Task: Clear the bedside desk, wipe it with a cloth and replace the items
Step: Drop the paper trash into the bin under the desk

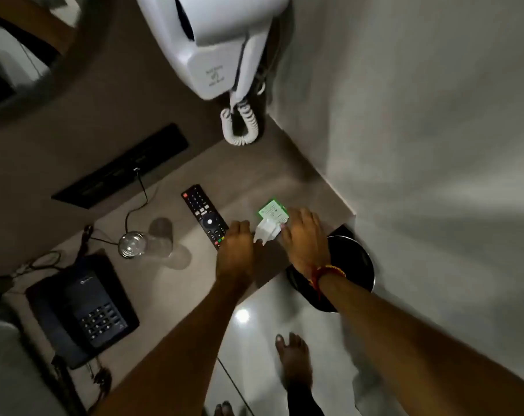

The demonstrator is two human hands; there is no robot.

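Both hands (305, 235) at white cloth (266, 231); remote (205, 217) beside.

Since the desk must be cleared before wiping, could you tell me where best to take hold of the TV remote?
Grip the remote across its narrow width near the middle, coming from above. It lies flat, buttons up, long and slim. Its far end is free, while the left hand covers its near end.
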